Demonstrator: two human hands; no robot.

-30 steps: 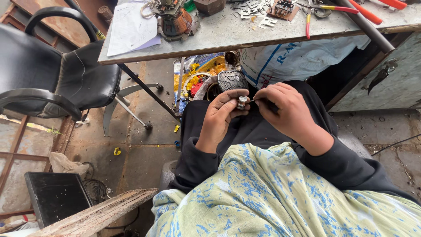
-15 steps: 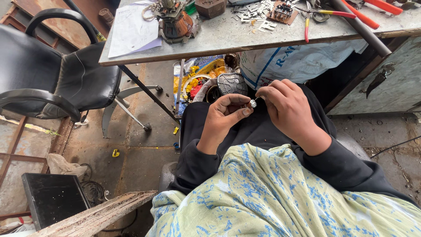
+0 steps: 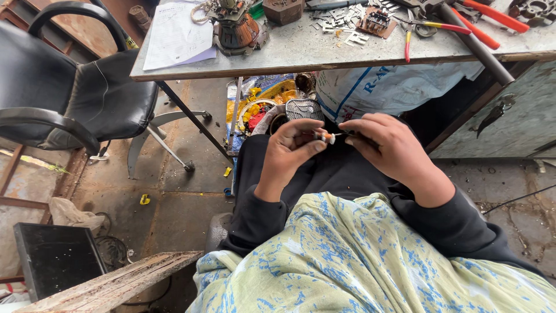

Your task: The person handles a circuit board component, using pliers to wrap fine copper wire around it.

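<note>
While seated below a cluttered table [image 3: 324, 55], a person's left hand [image 3: 289, 148] pinches a small white-and-orange part [image 3: 324, 137] between fingers above the lap; the right hand [image 3: 385, 145] fingers press around a thin tool touching it.

Black office chair [image 3: 63, 93], cluttered workbench [image 3: 301, 55]

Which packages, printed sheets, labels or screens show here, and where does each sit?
White sack: under the table behind the hands, bulging, white with blue print.
Paper sheet: table's left end, flat, white, faint print.
Yellow wrappers: floor beneath the table, crumpled, yellow and blue.
No screens are visible.
</note>
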